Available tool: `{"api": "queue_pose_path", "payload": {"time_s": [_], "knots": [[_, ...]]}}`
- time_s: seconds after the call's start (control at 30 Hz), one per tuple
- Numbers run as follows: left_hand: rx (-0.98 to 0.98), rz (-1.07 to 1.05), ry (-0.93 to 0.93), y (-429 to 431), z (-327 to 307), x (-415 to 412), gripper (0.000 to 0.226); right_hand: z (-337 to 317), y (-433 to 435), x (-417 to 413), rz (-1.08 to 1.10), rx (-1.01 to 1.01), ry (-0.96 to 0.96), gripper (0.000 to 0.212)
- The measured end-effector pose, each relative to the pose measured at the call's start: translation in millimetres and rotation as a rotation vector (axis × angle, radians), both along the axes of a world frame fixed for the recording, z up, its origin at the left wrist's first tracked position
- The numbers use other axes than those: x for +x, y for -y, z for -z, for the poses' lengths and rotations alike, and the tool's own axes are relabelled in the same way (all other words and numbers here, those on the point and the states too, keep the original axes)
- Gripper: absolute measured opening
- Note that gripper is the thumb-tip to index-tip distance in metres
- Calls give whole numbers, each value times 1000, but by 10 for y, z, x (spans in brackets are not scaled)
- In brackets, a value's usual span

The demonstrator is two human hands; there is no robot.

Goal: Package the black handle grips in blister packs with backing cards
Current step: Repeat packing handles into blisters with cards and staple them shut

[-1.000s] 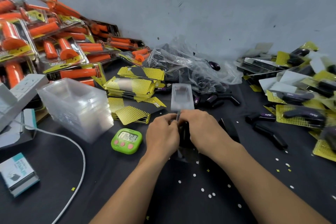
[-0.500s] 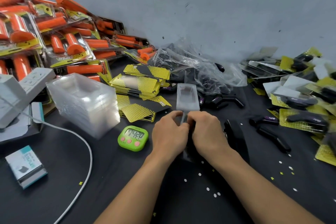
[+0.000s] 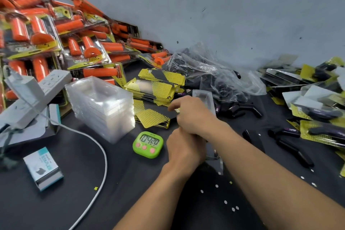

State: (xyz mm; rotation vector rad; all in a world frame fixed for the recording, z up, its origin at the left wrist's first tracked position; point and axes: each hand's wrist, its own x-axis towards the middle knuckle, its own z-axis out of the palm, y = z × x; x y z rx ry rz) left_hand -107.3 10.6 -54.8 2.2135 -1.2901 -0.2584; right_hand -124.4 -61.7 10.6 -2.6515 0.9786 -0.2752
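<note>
A packing workshop; blister-packed orange grips [image 3: 100, 73] heaped on a black bench [image 3: 74, 201]. Stacked clear blister shells [image 3: 102, 106]; yellow backing cards [image 3: 158, 87]; a green timer [image 3: 148, 144].

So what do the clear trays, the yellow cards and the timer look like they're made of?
Trays: thin clear plastic, glossy; you can see through the stack, and its edges catch the light.
Cards: probably printed cardboard; flat yellow and black sheets with a slight sheen.
Timer: smooth green moulded plastic; the pink buttons may be rubber.
</note>
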Motion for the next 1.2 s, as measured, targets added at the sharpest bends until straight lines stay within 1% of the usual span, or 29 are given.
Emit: {"api": "queue_pose_path", "payload": {"time_s": [0.07, 0.1, 0.17, 0.2, 0.27, 0.37, 0.43, 0.5, 0.53, 0.57, 0.6, 0.63, 0.7, 0.73, 0.77, 0.83, 0.93, 1.0, 1.07, 1.13, 1.2], "knots": [[77, 91, 138, 1, 13, -22, 24, -4, 16, 212, -70, -35, -194, 57], [102, 127, 169, -3, 20, -25, 28, 13, 12, 287, -98, -59, -266, 61], [134, 172, 110, -18, 30, -14, 40, 81, 6, 368, -114, -102, -341, 66], [140, 180, 91, -18, 43, 2, 44, 113, 4, 378, -102, -129, -330, 63], [137, 183, 96, -12, 67, 19, 44, 149, 5, 371, -66, -212, -267, 49], [123, 179, 112, -4, 66, -1, 40, 137, -37, 325, -32, -317, -219, 37], [118, 161, 91, -4, 42, -18, 31, 95, -104, 250, 35, -473, -135, 29], [86, 116, 48, -13, 11, -24, 24, 24, -160, 109, 201, -590, 127, 27], [56, 85, 16, -17, -4, -26, 22, -22, -184, 6, 308, -586, 308, 27], [16, 47, -26, -13, -17, -36, 20, -65, -216, -128, 413, -532, 511, 25], [-30, 0, -77, -6, -22, -50, 23, -83, -248, -282, 511, -427, 694, 23], [-70, -55, -127, 4, -26, -59, 31, -79, -297, -449, 601, -301, 830, 20], [-90, -133, -176, 22, -26, -62, 49, -10, -468, -783, 719, -14, 969, 18], [-83, -148, -194, 24, -23, -53, 50, 75, -580, -929, 728, 158, 989, 16], [-86, -151, -213, 22, -18, -37, 46, 170, -707, -1049, 723, 327, 976, 17], [-137, -144, -262, -9, -8, -2, 31, 393, -944, -1236, 717, 606, 893, 23], [-239, -161, -390, -32, 12, 54, 16, 573, -1097, -1394, 731, 890, 855, 20], [-255, -159, -408, -33, 19, 72, 12, 576, -1098, -1444, 734, 1015, 865, 15], [-270, -151, -415, -27, 31, 81, 14, 547, -1080, -1461, 736, 1086, 901, 12], [-283, -145, -420, -20, 53, 88, 10, 535, -1064, -1457, 748, 1077, 904, 10], [-298, -151, -429, -20, 70, 93, 18, 546, -1052, -1440, 768, 1037, 884, 12]]}}
